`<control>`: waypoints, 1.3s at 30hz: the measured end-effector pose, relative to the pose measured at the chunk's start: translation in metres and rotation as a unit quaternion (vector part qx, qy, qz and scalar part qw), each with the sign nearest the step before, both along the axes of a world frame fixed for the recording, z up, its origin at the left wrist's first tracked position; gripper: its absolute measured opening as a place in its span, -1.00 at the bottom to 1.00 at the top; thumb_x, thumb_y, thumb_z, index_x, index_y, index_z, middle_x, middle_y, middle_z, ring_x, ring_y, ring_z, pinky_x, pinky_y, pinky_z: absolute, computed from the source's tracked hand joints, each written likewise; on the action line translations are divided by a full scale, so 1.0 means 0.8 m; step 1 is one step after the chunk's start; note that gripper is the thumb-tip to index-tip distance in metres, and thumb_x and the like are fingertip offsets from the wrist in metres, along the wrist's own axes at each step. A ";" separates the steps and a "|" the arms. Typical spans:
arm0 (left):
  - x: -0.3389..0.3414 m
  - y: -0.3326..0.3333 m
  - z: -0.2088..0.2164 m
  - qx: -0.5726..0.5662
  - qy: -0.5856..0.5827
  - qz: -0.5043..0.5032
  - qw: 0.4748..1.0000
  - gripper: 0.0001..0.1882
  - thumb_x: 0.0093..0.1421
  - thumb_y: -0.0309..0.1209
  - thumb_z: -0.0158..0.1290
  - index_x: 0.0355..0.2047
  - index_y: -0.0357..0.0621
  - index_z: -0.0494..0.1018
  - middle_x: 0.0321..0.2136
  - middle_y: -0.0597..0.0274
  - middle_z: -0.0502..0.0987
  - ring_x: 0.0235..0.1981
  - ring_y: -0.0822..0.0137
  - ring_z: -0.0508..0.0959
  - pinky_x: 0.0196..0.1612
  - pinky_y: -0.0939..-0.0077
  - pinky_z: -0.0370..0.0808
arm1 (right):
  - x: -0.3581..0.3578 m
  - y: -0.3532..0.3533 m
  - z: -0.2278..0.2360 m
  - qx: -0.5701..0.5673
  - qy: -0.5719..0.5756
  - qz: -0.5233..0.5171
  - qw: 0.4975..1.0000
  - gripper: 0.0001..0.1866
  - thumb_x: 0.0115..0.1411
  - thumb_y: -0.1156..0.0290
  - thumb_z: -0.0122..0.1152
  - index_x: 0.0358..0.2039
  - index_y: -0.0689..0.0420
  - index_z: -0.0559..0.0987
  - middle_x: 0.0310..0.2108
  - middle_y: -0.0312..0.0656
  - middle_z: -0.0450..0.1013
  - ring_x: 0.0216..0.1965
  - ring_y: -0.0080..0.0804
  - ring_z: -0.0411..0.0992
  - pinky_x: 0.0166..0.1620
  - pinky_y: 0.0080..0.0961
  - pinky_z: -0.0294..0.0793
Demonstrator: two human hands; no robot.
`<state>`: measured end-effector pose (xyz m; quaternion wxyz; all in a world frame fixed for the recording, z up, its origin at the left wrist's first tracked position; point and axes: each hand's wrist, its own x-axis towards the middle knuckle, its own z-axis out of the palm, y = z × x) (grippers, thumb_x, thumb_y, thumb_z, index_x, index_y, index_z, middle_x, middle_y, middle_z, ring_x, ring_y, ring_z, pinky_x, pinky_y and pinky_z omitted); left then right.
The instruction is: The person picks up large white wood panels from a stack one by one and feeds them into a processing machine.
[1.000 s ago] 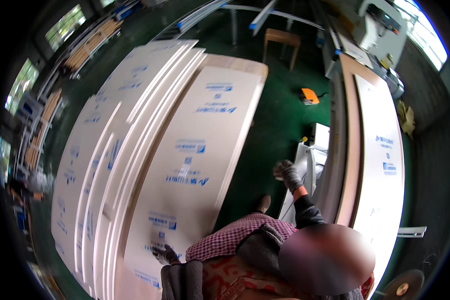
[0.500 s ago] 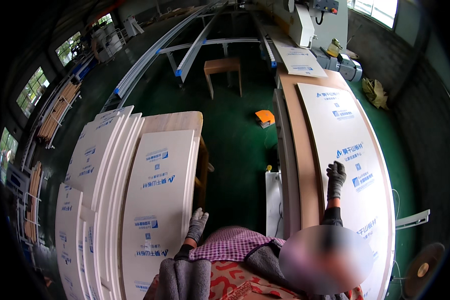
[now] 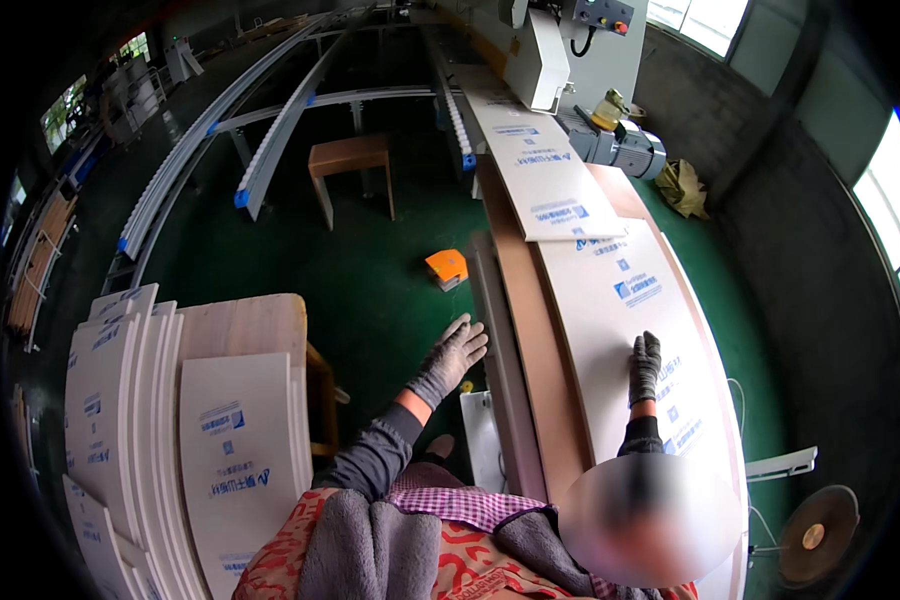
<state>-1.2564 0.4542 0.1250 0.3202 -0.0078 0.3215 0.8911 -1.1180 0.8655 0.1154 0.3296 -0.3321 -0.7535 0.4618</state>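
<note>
My left hand [image 3: 452, 360], in a grey glove, reaches forward over the gap beside the right-hand bench with its fingers spread and nothing in it. My right hand [image 3: 645, 368], gloved alike, lies on a long white panel [image 3: 595, 330] with blue print; its fingers point away from me, close together. That panel rests on a brown board [image 3: 535, 370] on the bench. A second white panel [image 3: 535, 175] comes from the machine, and its near end overlaps the far end of the first. A blurred patch hides part of my right forearm.
Stacked white panels [image 3: 240, 470] stand at left on a wooden-topped stand [image 3: 245, 330]. Ahead are a brown stool [image 3: 350, 155], an orange foot pedal [image 3: 448, 266] and roller rails [image 3: 295, 135]. A motor [image 3: 620, 150] sits by the machine; a round disc [image 3: 818, 535] is at lower right.
My left hand has left the left stack's edge and swung forward and right. The far panel has come nearer and now overlaps the near one. The view has turned to the right.
</note>
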 end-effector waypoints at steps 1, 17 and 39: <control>-0.031 0.015 0.002 -0.005 -0.010 0.014 1.000 -0.42 0.23 -0.15 0.01 0.20 0.04 0.13 0.16 0.01 0.23 0.09 0.09 0.35 0.13 0.15 0.31 | -0.038 -0.027 0.025 0.040 -0.037 0.013 0.998 -0.59 0.25 0.34 0.02 0.07 0.23 0.33 0.07 0.02 0.34 0.12 -0.24 0.30 0.18 -0.43 0.20; -0.186 0.248 0.006 -0.094 -0.060 -0.096 0.989 -0.59 0.11 -0.16 0.16 -0.14 -0.19 0.46 -0.18 0.21 0.54 -0.12 0.33 0.46 -0.05 0.40 0.37 | -0.249 0.103 0.082 0.180 -0.368 -0.033 0.911 -0.38 0.25 -0.02 -0.19 0.12 0.23 0.30 0.05 0.14 0.33 0.10 0.04 0.28 0.15 -0.26 0.23; 0.242 0.139 -0.039 -0.217 -0.042 -0.048 0.974 -0.69 0.13 -0.32 0.16 -0.19 -0.22 0.40 -0.29 0.16 0.52 -0.28 0.26 0.52 -0.25 0.29 0.50 | 0.212 -0.053 0.091 0.175 -0.430 -0.025 0.885 -0.27 0.22 -0.19 -0.29 -0.09 0.34 0.40 -0.24 0.30 0.45 -0.14 0.18 0.42 -0.06 -0.08 0.37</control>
